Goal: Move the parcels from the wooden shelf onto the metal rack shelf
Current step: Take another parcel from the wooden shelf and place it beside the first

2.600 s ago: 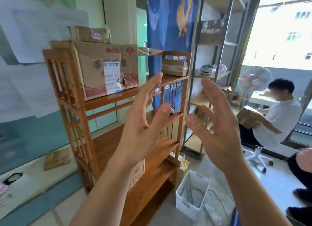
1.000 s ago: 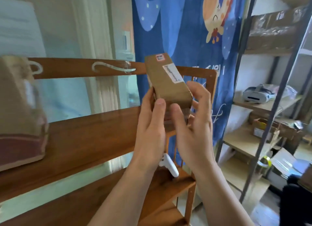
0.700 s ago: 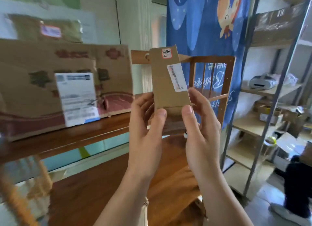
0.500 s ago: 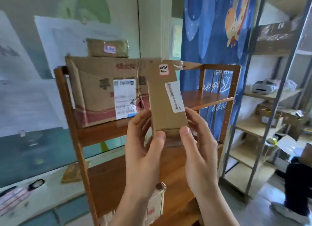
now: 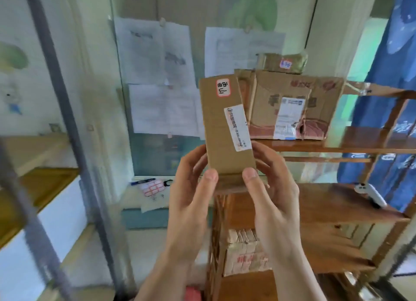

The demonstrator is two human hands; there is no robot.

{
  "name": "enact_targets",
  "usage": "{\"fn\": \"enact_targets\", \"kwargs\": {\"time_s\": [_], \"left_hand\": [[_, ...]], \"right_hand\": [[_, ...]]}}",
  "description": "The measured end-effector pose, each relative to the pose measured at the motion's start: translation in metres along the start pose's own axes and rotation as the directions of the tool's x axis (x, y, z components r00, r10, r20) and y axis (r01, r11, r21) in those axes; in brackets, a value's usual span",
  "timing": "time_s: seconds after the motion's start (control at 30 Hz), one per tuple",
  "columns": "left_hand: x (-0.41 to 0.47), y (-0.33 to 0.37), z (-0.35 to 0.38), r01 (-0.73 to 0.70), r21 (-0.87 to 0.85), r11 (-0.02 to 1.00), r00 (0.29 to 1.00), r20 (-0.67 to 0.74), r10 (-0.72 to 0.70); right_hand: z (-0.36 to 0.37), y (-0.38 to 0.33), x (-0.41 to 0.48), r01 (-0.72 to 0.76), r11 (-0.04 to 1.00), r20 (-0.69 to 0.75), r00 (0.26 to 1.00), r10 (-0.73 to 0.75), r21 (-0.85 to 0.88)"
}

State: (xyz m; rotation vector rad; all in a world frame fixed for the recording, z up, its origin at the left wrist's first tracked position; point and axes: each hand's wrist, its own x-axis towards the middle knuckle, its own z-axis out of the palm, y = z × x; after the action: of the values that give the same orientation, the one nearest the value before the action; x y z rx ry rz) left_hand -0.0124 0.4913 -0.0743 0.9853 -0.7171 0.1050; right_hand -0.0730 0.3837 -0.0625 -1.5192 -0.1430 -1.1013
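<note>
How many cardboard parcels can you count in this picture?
4: a slim box in both hands; a large box on the wooden shelf's top tier; a small taped parcel on top of it; one on a lower tier. Others may be hidden.

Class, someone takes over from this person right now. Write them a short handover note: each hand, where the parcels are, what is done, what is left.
Left hand and right hand: both grip the lower end of the narrow parcel, held upright in mid-air.
On the wooden shelf: large box on the top board, small parcel on top of it, another box lower down.
Done: one parcel lifted off.
Left: set it on the metal rack at left, then move the rest.
</note>
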Motion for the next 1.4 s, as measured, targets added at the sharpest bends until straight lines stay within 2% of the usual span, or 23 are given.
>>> {"fn": "enact_targets", "kwargs": {"time_s": [0.17,0.27,0.33,0.4,0.57,0.63,0.77,0.87,0.93,1.0,1.1,1.2,1.3,1.4], "left_hand": [[-0.008,0.049,-0.073,-0.017,0.177,0.984,0.989,-0.143,0.042],[-0.021,0.068,-0.108,-0.020,0.222,0.975,0.977,-0.201,0.066],[-0.031,0.076,-0.128,-0.022,0.201,0.979,0.965,-0.252,0.073],[-0.037,0.082,-0.147,-0.016,0.123,0.992,0.950,-0.307,0.053],[-0.036,0.096,-0.196,0.002,0.050,0.999,0.954,-0.300,0.014],[-0.031,0.101,-0.219,0.020,0.090,0.996,0.970,-0.245,0.002],[-0.015,0.112,-0.264,0.053,0.266,0.963,0.993,-0.112,-0.024],[-0.001,0.117,-0.303,0.048,0.223,0.974,0.996,-0.078,-0.031],[0.005,0.118,-0.328,0.050,0.151,0.987,0.997,-0.067,-0.040],[0.011,0.121,-0.351,0.062,0.127,0.990,0.997,-0.043,-0.057],[0.022,0.132,-0.384,0.077,0.119,0.990,0.997,-0.033,-0.074],[0.039,0.150,-0.421,0.048,0.057,0.997,0.990,-0.134,-0.040],[0.051,0.160,-0.447,0.013,0.094,0.996,0.990,-0.141,0.001],[0.049,0.158,-0.450,0.010,0.181,0.983,0.988,-0.155,0.018]], "right_hand": [[0.073,0.000,-0.024,-0.072,0.993,0.159,0.986,0.056,0.098],[0.106,-0.004,-0.039,-0.100,0.984,0.221,0.973,0.066,0.148],[0.124,-0.004,-0.048,-0.159,0.969,0.262,0.959,0.106,0.189],[0.143,-0.004,-0.054,-0.227,0.961,0.263,0.948,0.180,0.158],[0.190,-0.002,-0.062,-0.442,0.871,0.267,0.884,0.384,0.213],[0.209,0.000,-0.064,-0.426,0.883,0.233,0.895,0.379,0.197],[0.256,0.007,-0.074,-0.246,0.966,0.049,0.969,0.243,0.075],[0.292,0.008,-0.083,-0.156,0.987,0.037,0.987,0.154,0.033],[0.312,0.014,-0.089,-0.181,0.981,0.138,0.976,0.170,0.073],[0.331,0.022,-0.093,-0.279,0.947,0.192,0.950,0.247,0.163],[0.351,0.026,-0.089,-0.358,0.887,0.064,0.932,0.355,0.291],[0.356,0.022,-0.075,-0.320,0.884,0.013,0.942,0.336,0.342],[0.366,0.013,-0.065,-0.321,0.899,0.045,0.946,0.322,0.298],[0.386,0.008,-0.062,-0.267,0.947,0.000,0.963,0.271,0.181]]}}
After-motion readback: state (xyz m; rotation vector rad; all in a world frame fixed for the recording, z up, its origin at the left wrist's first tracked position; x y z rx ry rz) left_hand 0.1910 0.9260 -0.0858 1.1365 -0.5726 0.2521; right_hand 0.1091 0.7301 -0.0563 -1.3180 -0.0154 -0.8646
